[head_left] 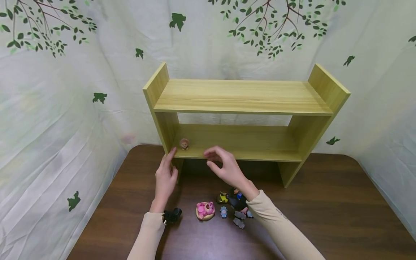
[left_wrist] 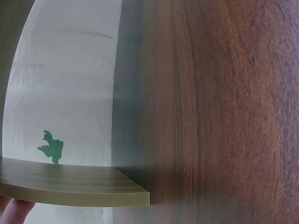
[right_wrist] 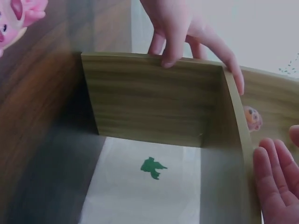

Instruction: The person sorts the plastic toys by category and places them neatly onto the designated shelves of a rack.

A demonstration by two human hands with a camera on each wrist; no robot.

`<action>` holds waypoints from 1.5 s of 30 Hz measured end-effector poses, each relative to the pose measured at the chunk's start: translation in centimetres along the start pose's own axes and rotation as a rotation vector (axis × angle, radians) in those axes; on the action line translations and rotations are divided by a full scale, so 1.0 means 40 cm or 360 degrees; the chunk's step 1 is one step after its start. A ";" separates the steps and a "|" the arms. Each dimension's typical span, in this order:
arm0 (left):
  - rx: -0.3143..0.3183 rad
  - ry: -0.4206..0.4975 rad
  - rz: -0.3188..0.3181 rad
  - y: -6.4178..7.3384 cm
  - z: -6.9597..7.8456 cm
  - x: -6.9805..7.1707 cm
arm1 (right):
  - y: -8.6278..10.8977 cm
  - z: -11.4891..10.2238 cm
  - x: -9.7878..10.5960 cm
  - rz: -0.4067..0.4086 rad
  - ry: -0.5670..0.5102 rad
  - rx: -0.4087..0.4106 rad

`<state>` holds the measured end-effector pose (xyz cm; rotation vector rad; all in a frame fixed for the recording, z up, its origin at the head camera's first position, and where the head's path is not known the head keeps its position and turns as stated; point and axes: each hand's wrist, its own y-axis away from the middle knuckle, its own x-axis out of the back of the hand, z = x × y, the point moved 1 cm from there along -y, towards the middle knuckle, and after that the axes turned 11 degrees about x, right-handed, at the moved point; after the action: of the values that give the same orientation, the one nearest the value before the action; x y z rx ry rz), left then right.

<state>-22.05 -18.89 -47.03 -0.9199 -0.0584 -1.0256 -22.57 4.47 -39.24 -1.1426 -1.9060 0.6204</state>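
Left hand (head_left: 165,177) bracing shelf (head_left: 242,96) side, fingers straight; right hand (head_left: 224,167) hovering loosely open near small figurine (head_left: 184,144). Probably light, hard, slippery; pinching around body.

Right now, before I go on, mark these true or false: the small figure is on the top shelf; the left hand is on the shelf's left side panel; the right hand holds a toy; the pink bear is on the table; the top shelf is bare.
1. The small figure is on the top shelf. False: it stands on the lower board, near the left end.
2. The left hand is on the shelf's left side panel. True: its fingers touch the panel's front edge.
3. The right hand holds a toy. False: it is empty, fingers relaxed, in front of the lower board.
4. The pink bear is on the table. True.
5. The top shelf is bare. True.
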 end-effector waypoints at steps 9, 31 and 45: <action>-0.0013 0.0001 0.0003 -0.002 0.001 -0.001 | 0.056 -0.006 0.000 0.0017 -0.0017 -0.0076; -0.0024 -0.0013 0.0022 -0.002 -0.001 -0.004 | 0.224 0.014 0.009 -0.0171 0.0113 -0.0333; -0.0035 -0.0006 0.0033 -0.001 -0.002 -0.004 | 0.292 0.032 0.010 -0.0361 0.0080 -0.0378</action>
<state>-22.19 -18.83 -47.14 -0.9405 -0.0407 -1.0068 -18.10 10.30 -48.41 -1.0545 -2.0682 0.2438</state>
